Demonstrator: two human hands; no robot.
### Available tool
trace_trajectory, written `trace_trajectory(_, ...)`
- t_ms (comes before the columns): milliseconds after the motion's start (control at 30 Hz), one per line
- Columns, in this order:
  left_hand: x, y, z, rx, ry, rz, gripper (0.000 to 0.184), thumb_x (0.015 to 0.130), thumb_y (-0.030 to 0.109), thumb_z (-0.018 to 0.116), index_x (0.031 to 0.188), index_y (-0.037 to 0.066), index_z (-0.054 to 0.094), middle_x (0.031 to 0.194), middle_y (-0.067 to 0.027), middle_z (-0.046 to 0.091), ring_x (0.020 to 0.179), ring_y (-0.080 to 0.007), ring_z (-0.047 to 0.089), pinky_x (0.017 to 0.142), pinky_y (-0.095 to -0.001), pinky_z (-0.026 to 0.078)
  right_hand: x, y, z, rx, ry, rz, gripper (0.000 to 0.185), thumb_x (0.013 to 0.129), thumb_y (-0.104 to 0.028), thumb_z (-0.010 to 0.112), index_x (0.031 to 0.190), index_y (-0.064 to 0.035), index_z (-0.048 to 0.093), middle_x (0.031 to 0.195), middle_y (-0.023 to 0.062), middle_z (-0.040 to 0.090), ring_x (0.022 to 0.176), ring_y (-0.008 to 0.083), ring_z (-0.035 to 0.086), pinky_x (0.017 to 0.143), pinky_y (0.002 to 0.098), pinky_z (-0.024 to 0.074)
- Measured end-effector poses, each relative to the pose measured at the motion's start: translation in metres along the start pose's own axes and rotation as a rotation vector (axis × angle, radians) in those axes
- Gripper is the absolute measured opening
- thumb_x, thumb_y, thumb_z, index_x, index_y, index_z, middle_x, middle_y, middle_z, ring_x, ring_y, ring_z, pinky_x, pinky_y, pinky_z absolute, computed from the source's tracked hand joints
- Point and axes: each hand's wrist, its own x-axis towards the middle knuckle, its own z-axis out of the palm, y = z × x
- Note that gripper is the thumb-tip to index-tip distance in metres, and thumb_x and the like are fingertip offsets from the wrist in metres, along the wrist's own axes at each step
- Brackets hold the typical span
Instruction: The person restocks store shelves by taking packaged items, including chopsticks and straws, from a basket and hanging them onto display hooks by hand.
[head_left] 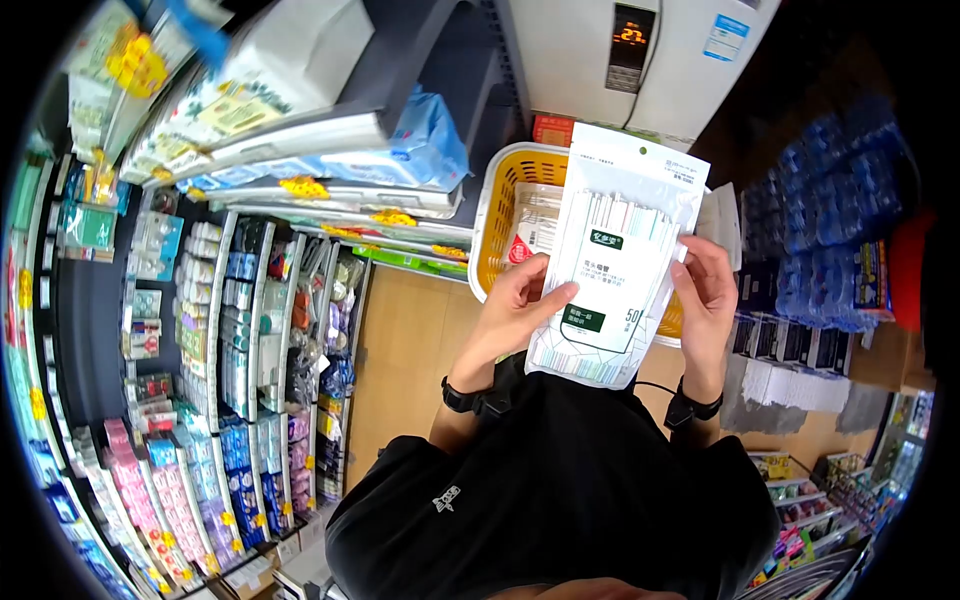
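Both of my hands hold a white, partly clear pack of drinking straws [625, 270] in front of my chest, its printed front facing up. My left hand [505, 315] grips the left edge, thumb on top. On the opposite edge, my right hand [708, 300] pinches the pack between thumb and fingers. Striped straws show through the window, and "50" is printed near the bottom. Behind the pack stands a yellow and white plastic basket [492, 215], partly hidden. Inside the basket lies a clear package with a red label [520, 248].
Store shelves [215, 390] full of packaged goods run along my left. A white appliance with a lit display [631, 38] stands ahead. Wrapped bottle packs [835, 190] are stacked at right, and another goods rack [800, 495] stands at lower right. Wooden flooring [395, 340] shows on the left.
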Motion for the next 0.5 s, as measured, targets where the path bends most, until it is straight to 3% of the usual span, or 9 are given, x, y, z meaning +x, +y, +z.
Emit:
trace_trajectory(67,-0.014,0.005,-0.008,-0.011,0.041,-0.005,0.029,0.095,0.005,0.070,0.121,-0.004,0.060,0.106,-0.0044,0.068,0.094,-0.0070,0.063,0.082,-0.0239,0.052,-0.002,0.005,0.008,-0.054,-0.085,0.014,0.024,0.096,0.005,0.059,0.120,0.0020,0.061,0.109,0.0086,0.068,0.096,0.0090,0.059,0.083,0.0221,0.0449)
trace_trajectory(167,-0.036,0.008,-0.020,-0.100,0.048,-0.026,0.040,0.095,0.004,0.069,0.132,-0.005,0.057,0.120,-0.0081,0.067,0.108,-0.0124,0.062,0.094,-0.0286,0.051,-0.003,0.007,0.029,-0.042,-0.143,0.039,0.023,0.095,0.006,0.061,0.118,0.0022,0.061,0.108,0.0068,0.067,0.093,0.0072,0.056,0.081,0.0211,0.0427)
trace_trajectory(500,-0.134,0.025,-0.064,-0.042,0.269,-0.028,0.038,0.096,0.011,0.070,0.130,-0.002,0.059,0.108,-0.0054,0.071,0.095,-0.0095,0.066,0.082,-0.0266,0.054,-0.025,0.005,0.118,0.042,-0.472,0.015,0.022,0.093,0.009,0.062,0.113,0.0017,0.058,0.110,0.0073,0.059,0.104,0.0121,0.055,0.093,0.0261,0.0414)
